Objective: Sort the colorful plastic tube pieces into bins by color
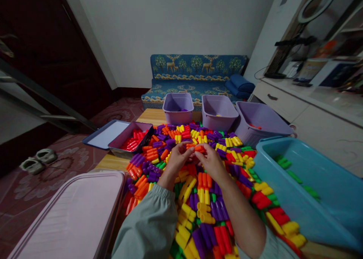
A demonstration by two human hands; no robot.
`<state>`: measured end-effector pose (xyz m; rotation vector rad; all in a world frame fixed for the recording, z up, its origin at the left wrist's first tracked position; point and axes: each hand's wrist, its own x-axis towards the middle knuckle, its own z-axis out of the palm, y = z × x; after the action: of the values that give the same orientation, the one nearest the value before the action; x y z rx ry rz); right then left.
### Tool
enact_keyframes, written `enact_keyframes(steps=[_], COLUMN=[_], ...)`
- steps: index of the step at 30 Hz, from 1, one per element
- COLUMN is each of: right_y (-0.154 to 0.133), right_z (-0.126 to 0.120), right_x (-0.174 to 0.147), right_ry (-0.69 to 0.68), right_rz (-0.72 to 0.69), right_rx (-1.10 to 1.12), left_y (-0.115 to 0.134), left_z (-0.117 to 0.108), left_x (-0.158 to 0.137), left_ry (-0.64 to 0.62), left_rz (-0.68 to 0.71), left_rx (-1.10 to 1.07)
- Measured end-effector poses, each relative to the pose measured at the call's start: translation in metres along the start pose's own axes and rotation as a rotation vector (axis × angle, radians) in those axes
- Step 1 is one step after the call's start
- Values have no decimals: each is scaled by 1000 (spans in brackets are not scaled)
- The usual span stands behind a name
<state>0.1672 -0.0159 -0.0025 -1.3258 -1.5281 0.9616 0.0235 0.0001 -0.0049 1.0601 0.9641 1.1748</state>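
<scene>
Both my hands meet over the middle of a wide heap of plastic tube-shaped building pieces (218, 210) in purple, yellow, red, orange and green. My left hand (180, 157) has its fingers closed around the left side of an orange building piece (198, 148). On the other side my right hand (209, 160) pinches the same piece, thumb and fingers near its right end. Part of the piece is hidden behind my fingers. Below my wrists lie loose yellow, orange and purple pieces.
A tin box (130, 138) with red pieces stands at left, its lid open. Purple bins (178, 113) line the table's far side. A blue bin (306, 176) with green pieces sits at right. A pale lid (73, 213) lies near left. Behind is a patterned sofa (195, 73).
</scene>
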Motion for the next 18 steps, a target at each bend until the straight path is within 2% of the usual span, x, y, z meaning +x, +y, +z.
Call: enact_keyframes(steps=[4,12,18], right_y=[-1,3,3], right_z=[1,-2,-1], right_x=[0,0,1], right_ry=[-23,7,35], right_rz=[6,4,76], right_rx=[17,-12,118], left_y=[3,7,3], left_z=[-1,-1,0], left_x=[-2,-7,-5], left_ry=[19,-24,-50], left_rz=[16,4,24], left_rx=[-20,41,47])
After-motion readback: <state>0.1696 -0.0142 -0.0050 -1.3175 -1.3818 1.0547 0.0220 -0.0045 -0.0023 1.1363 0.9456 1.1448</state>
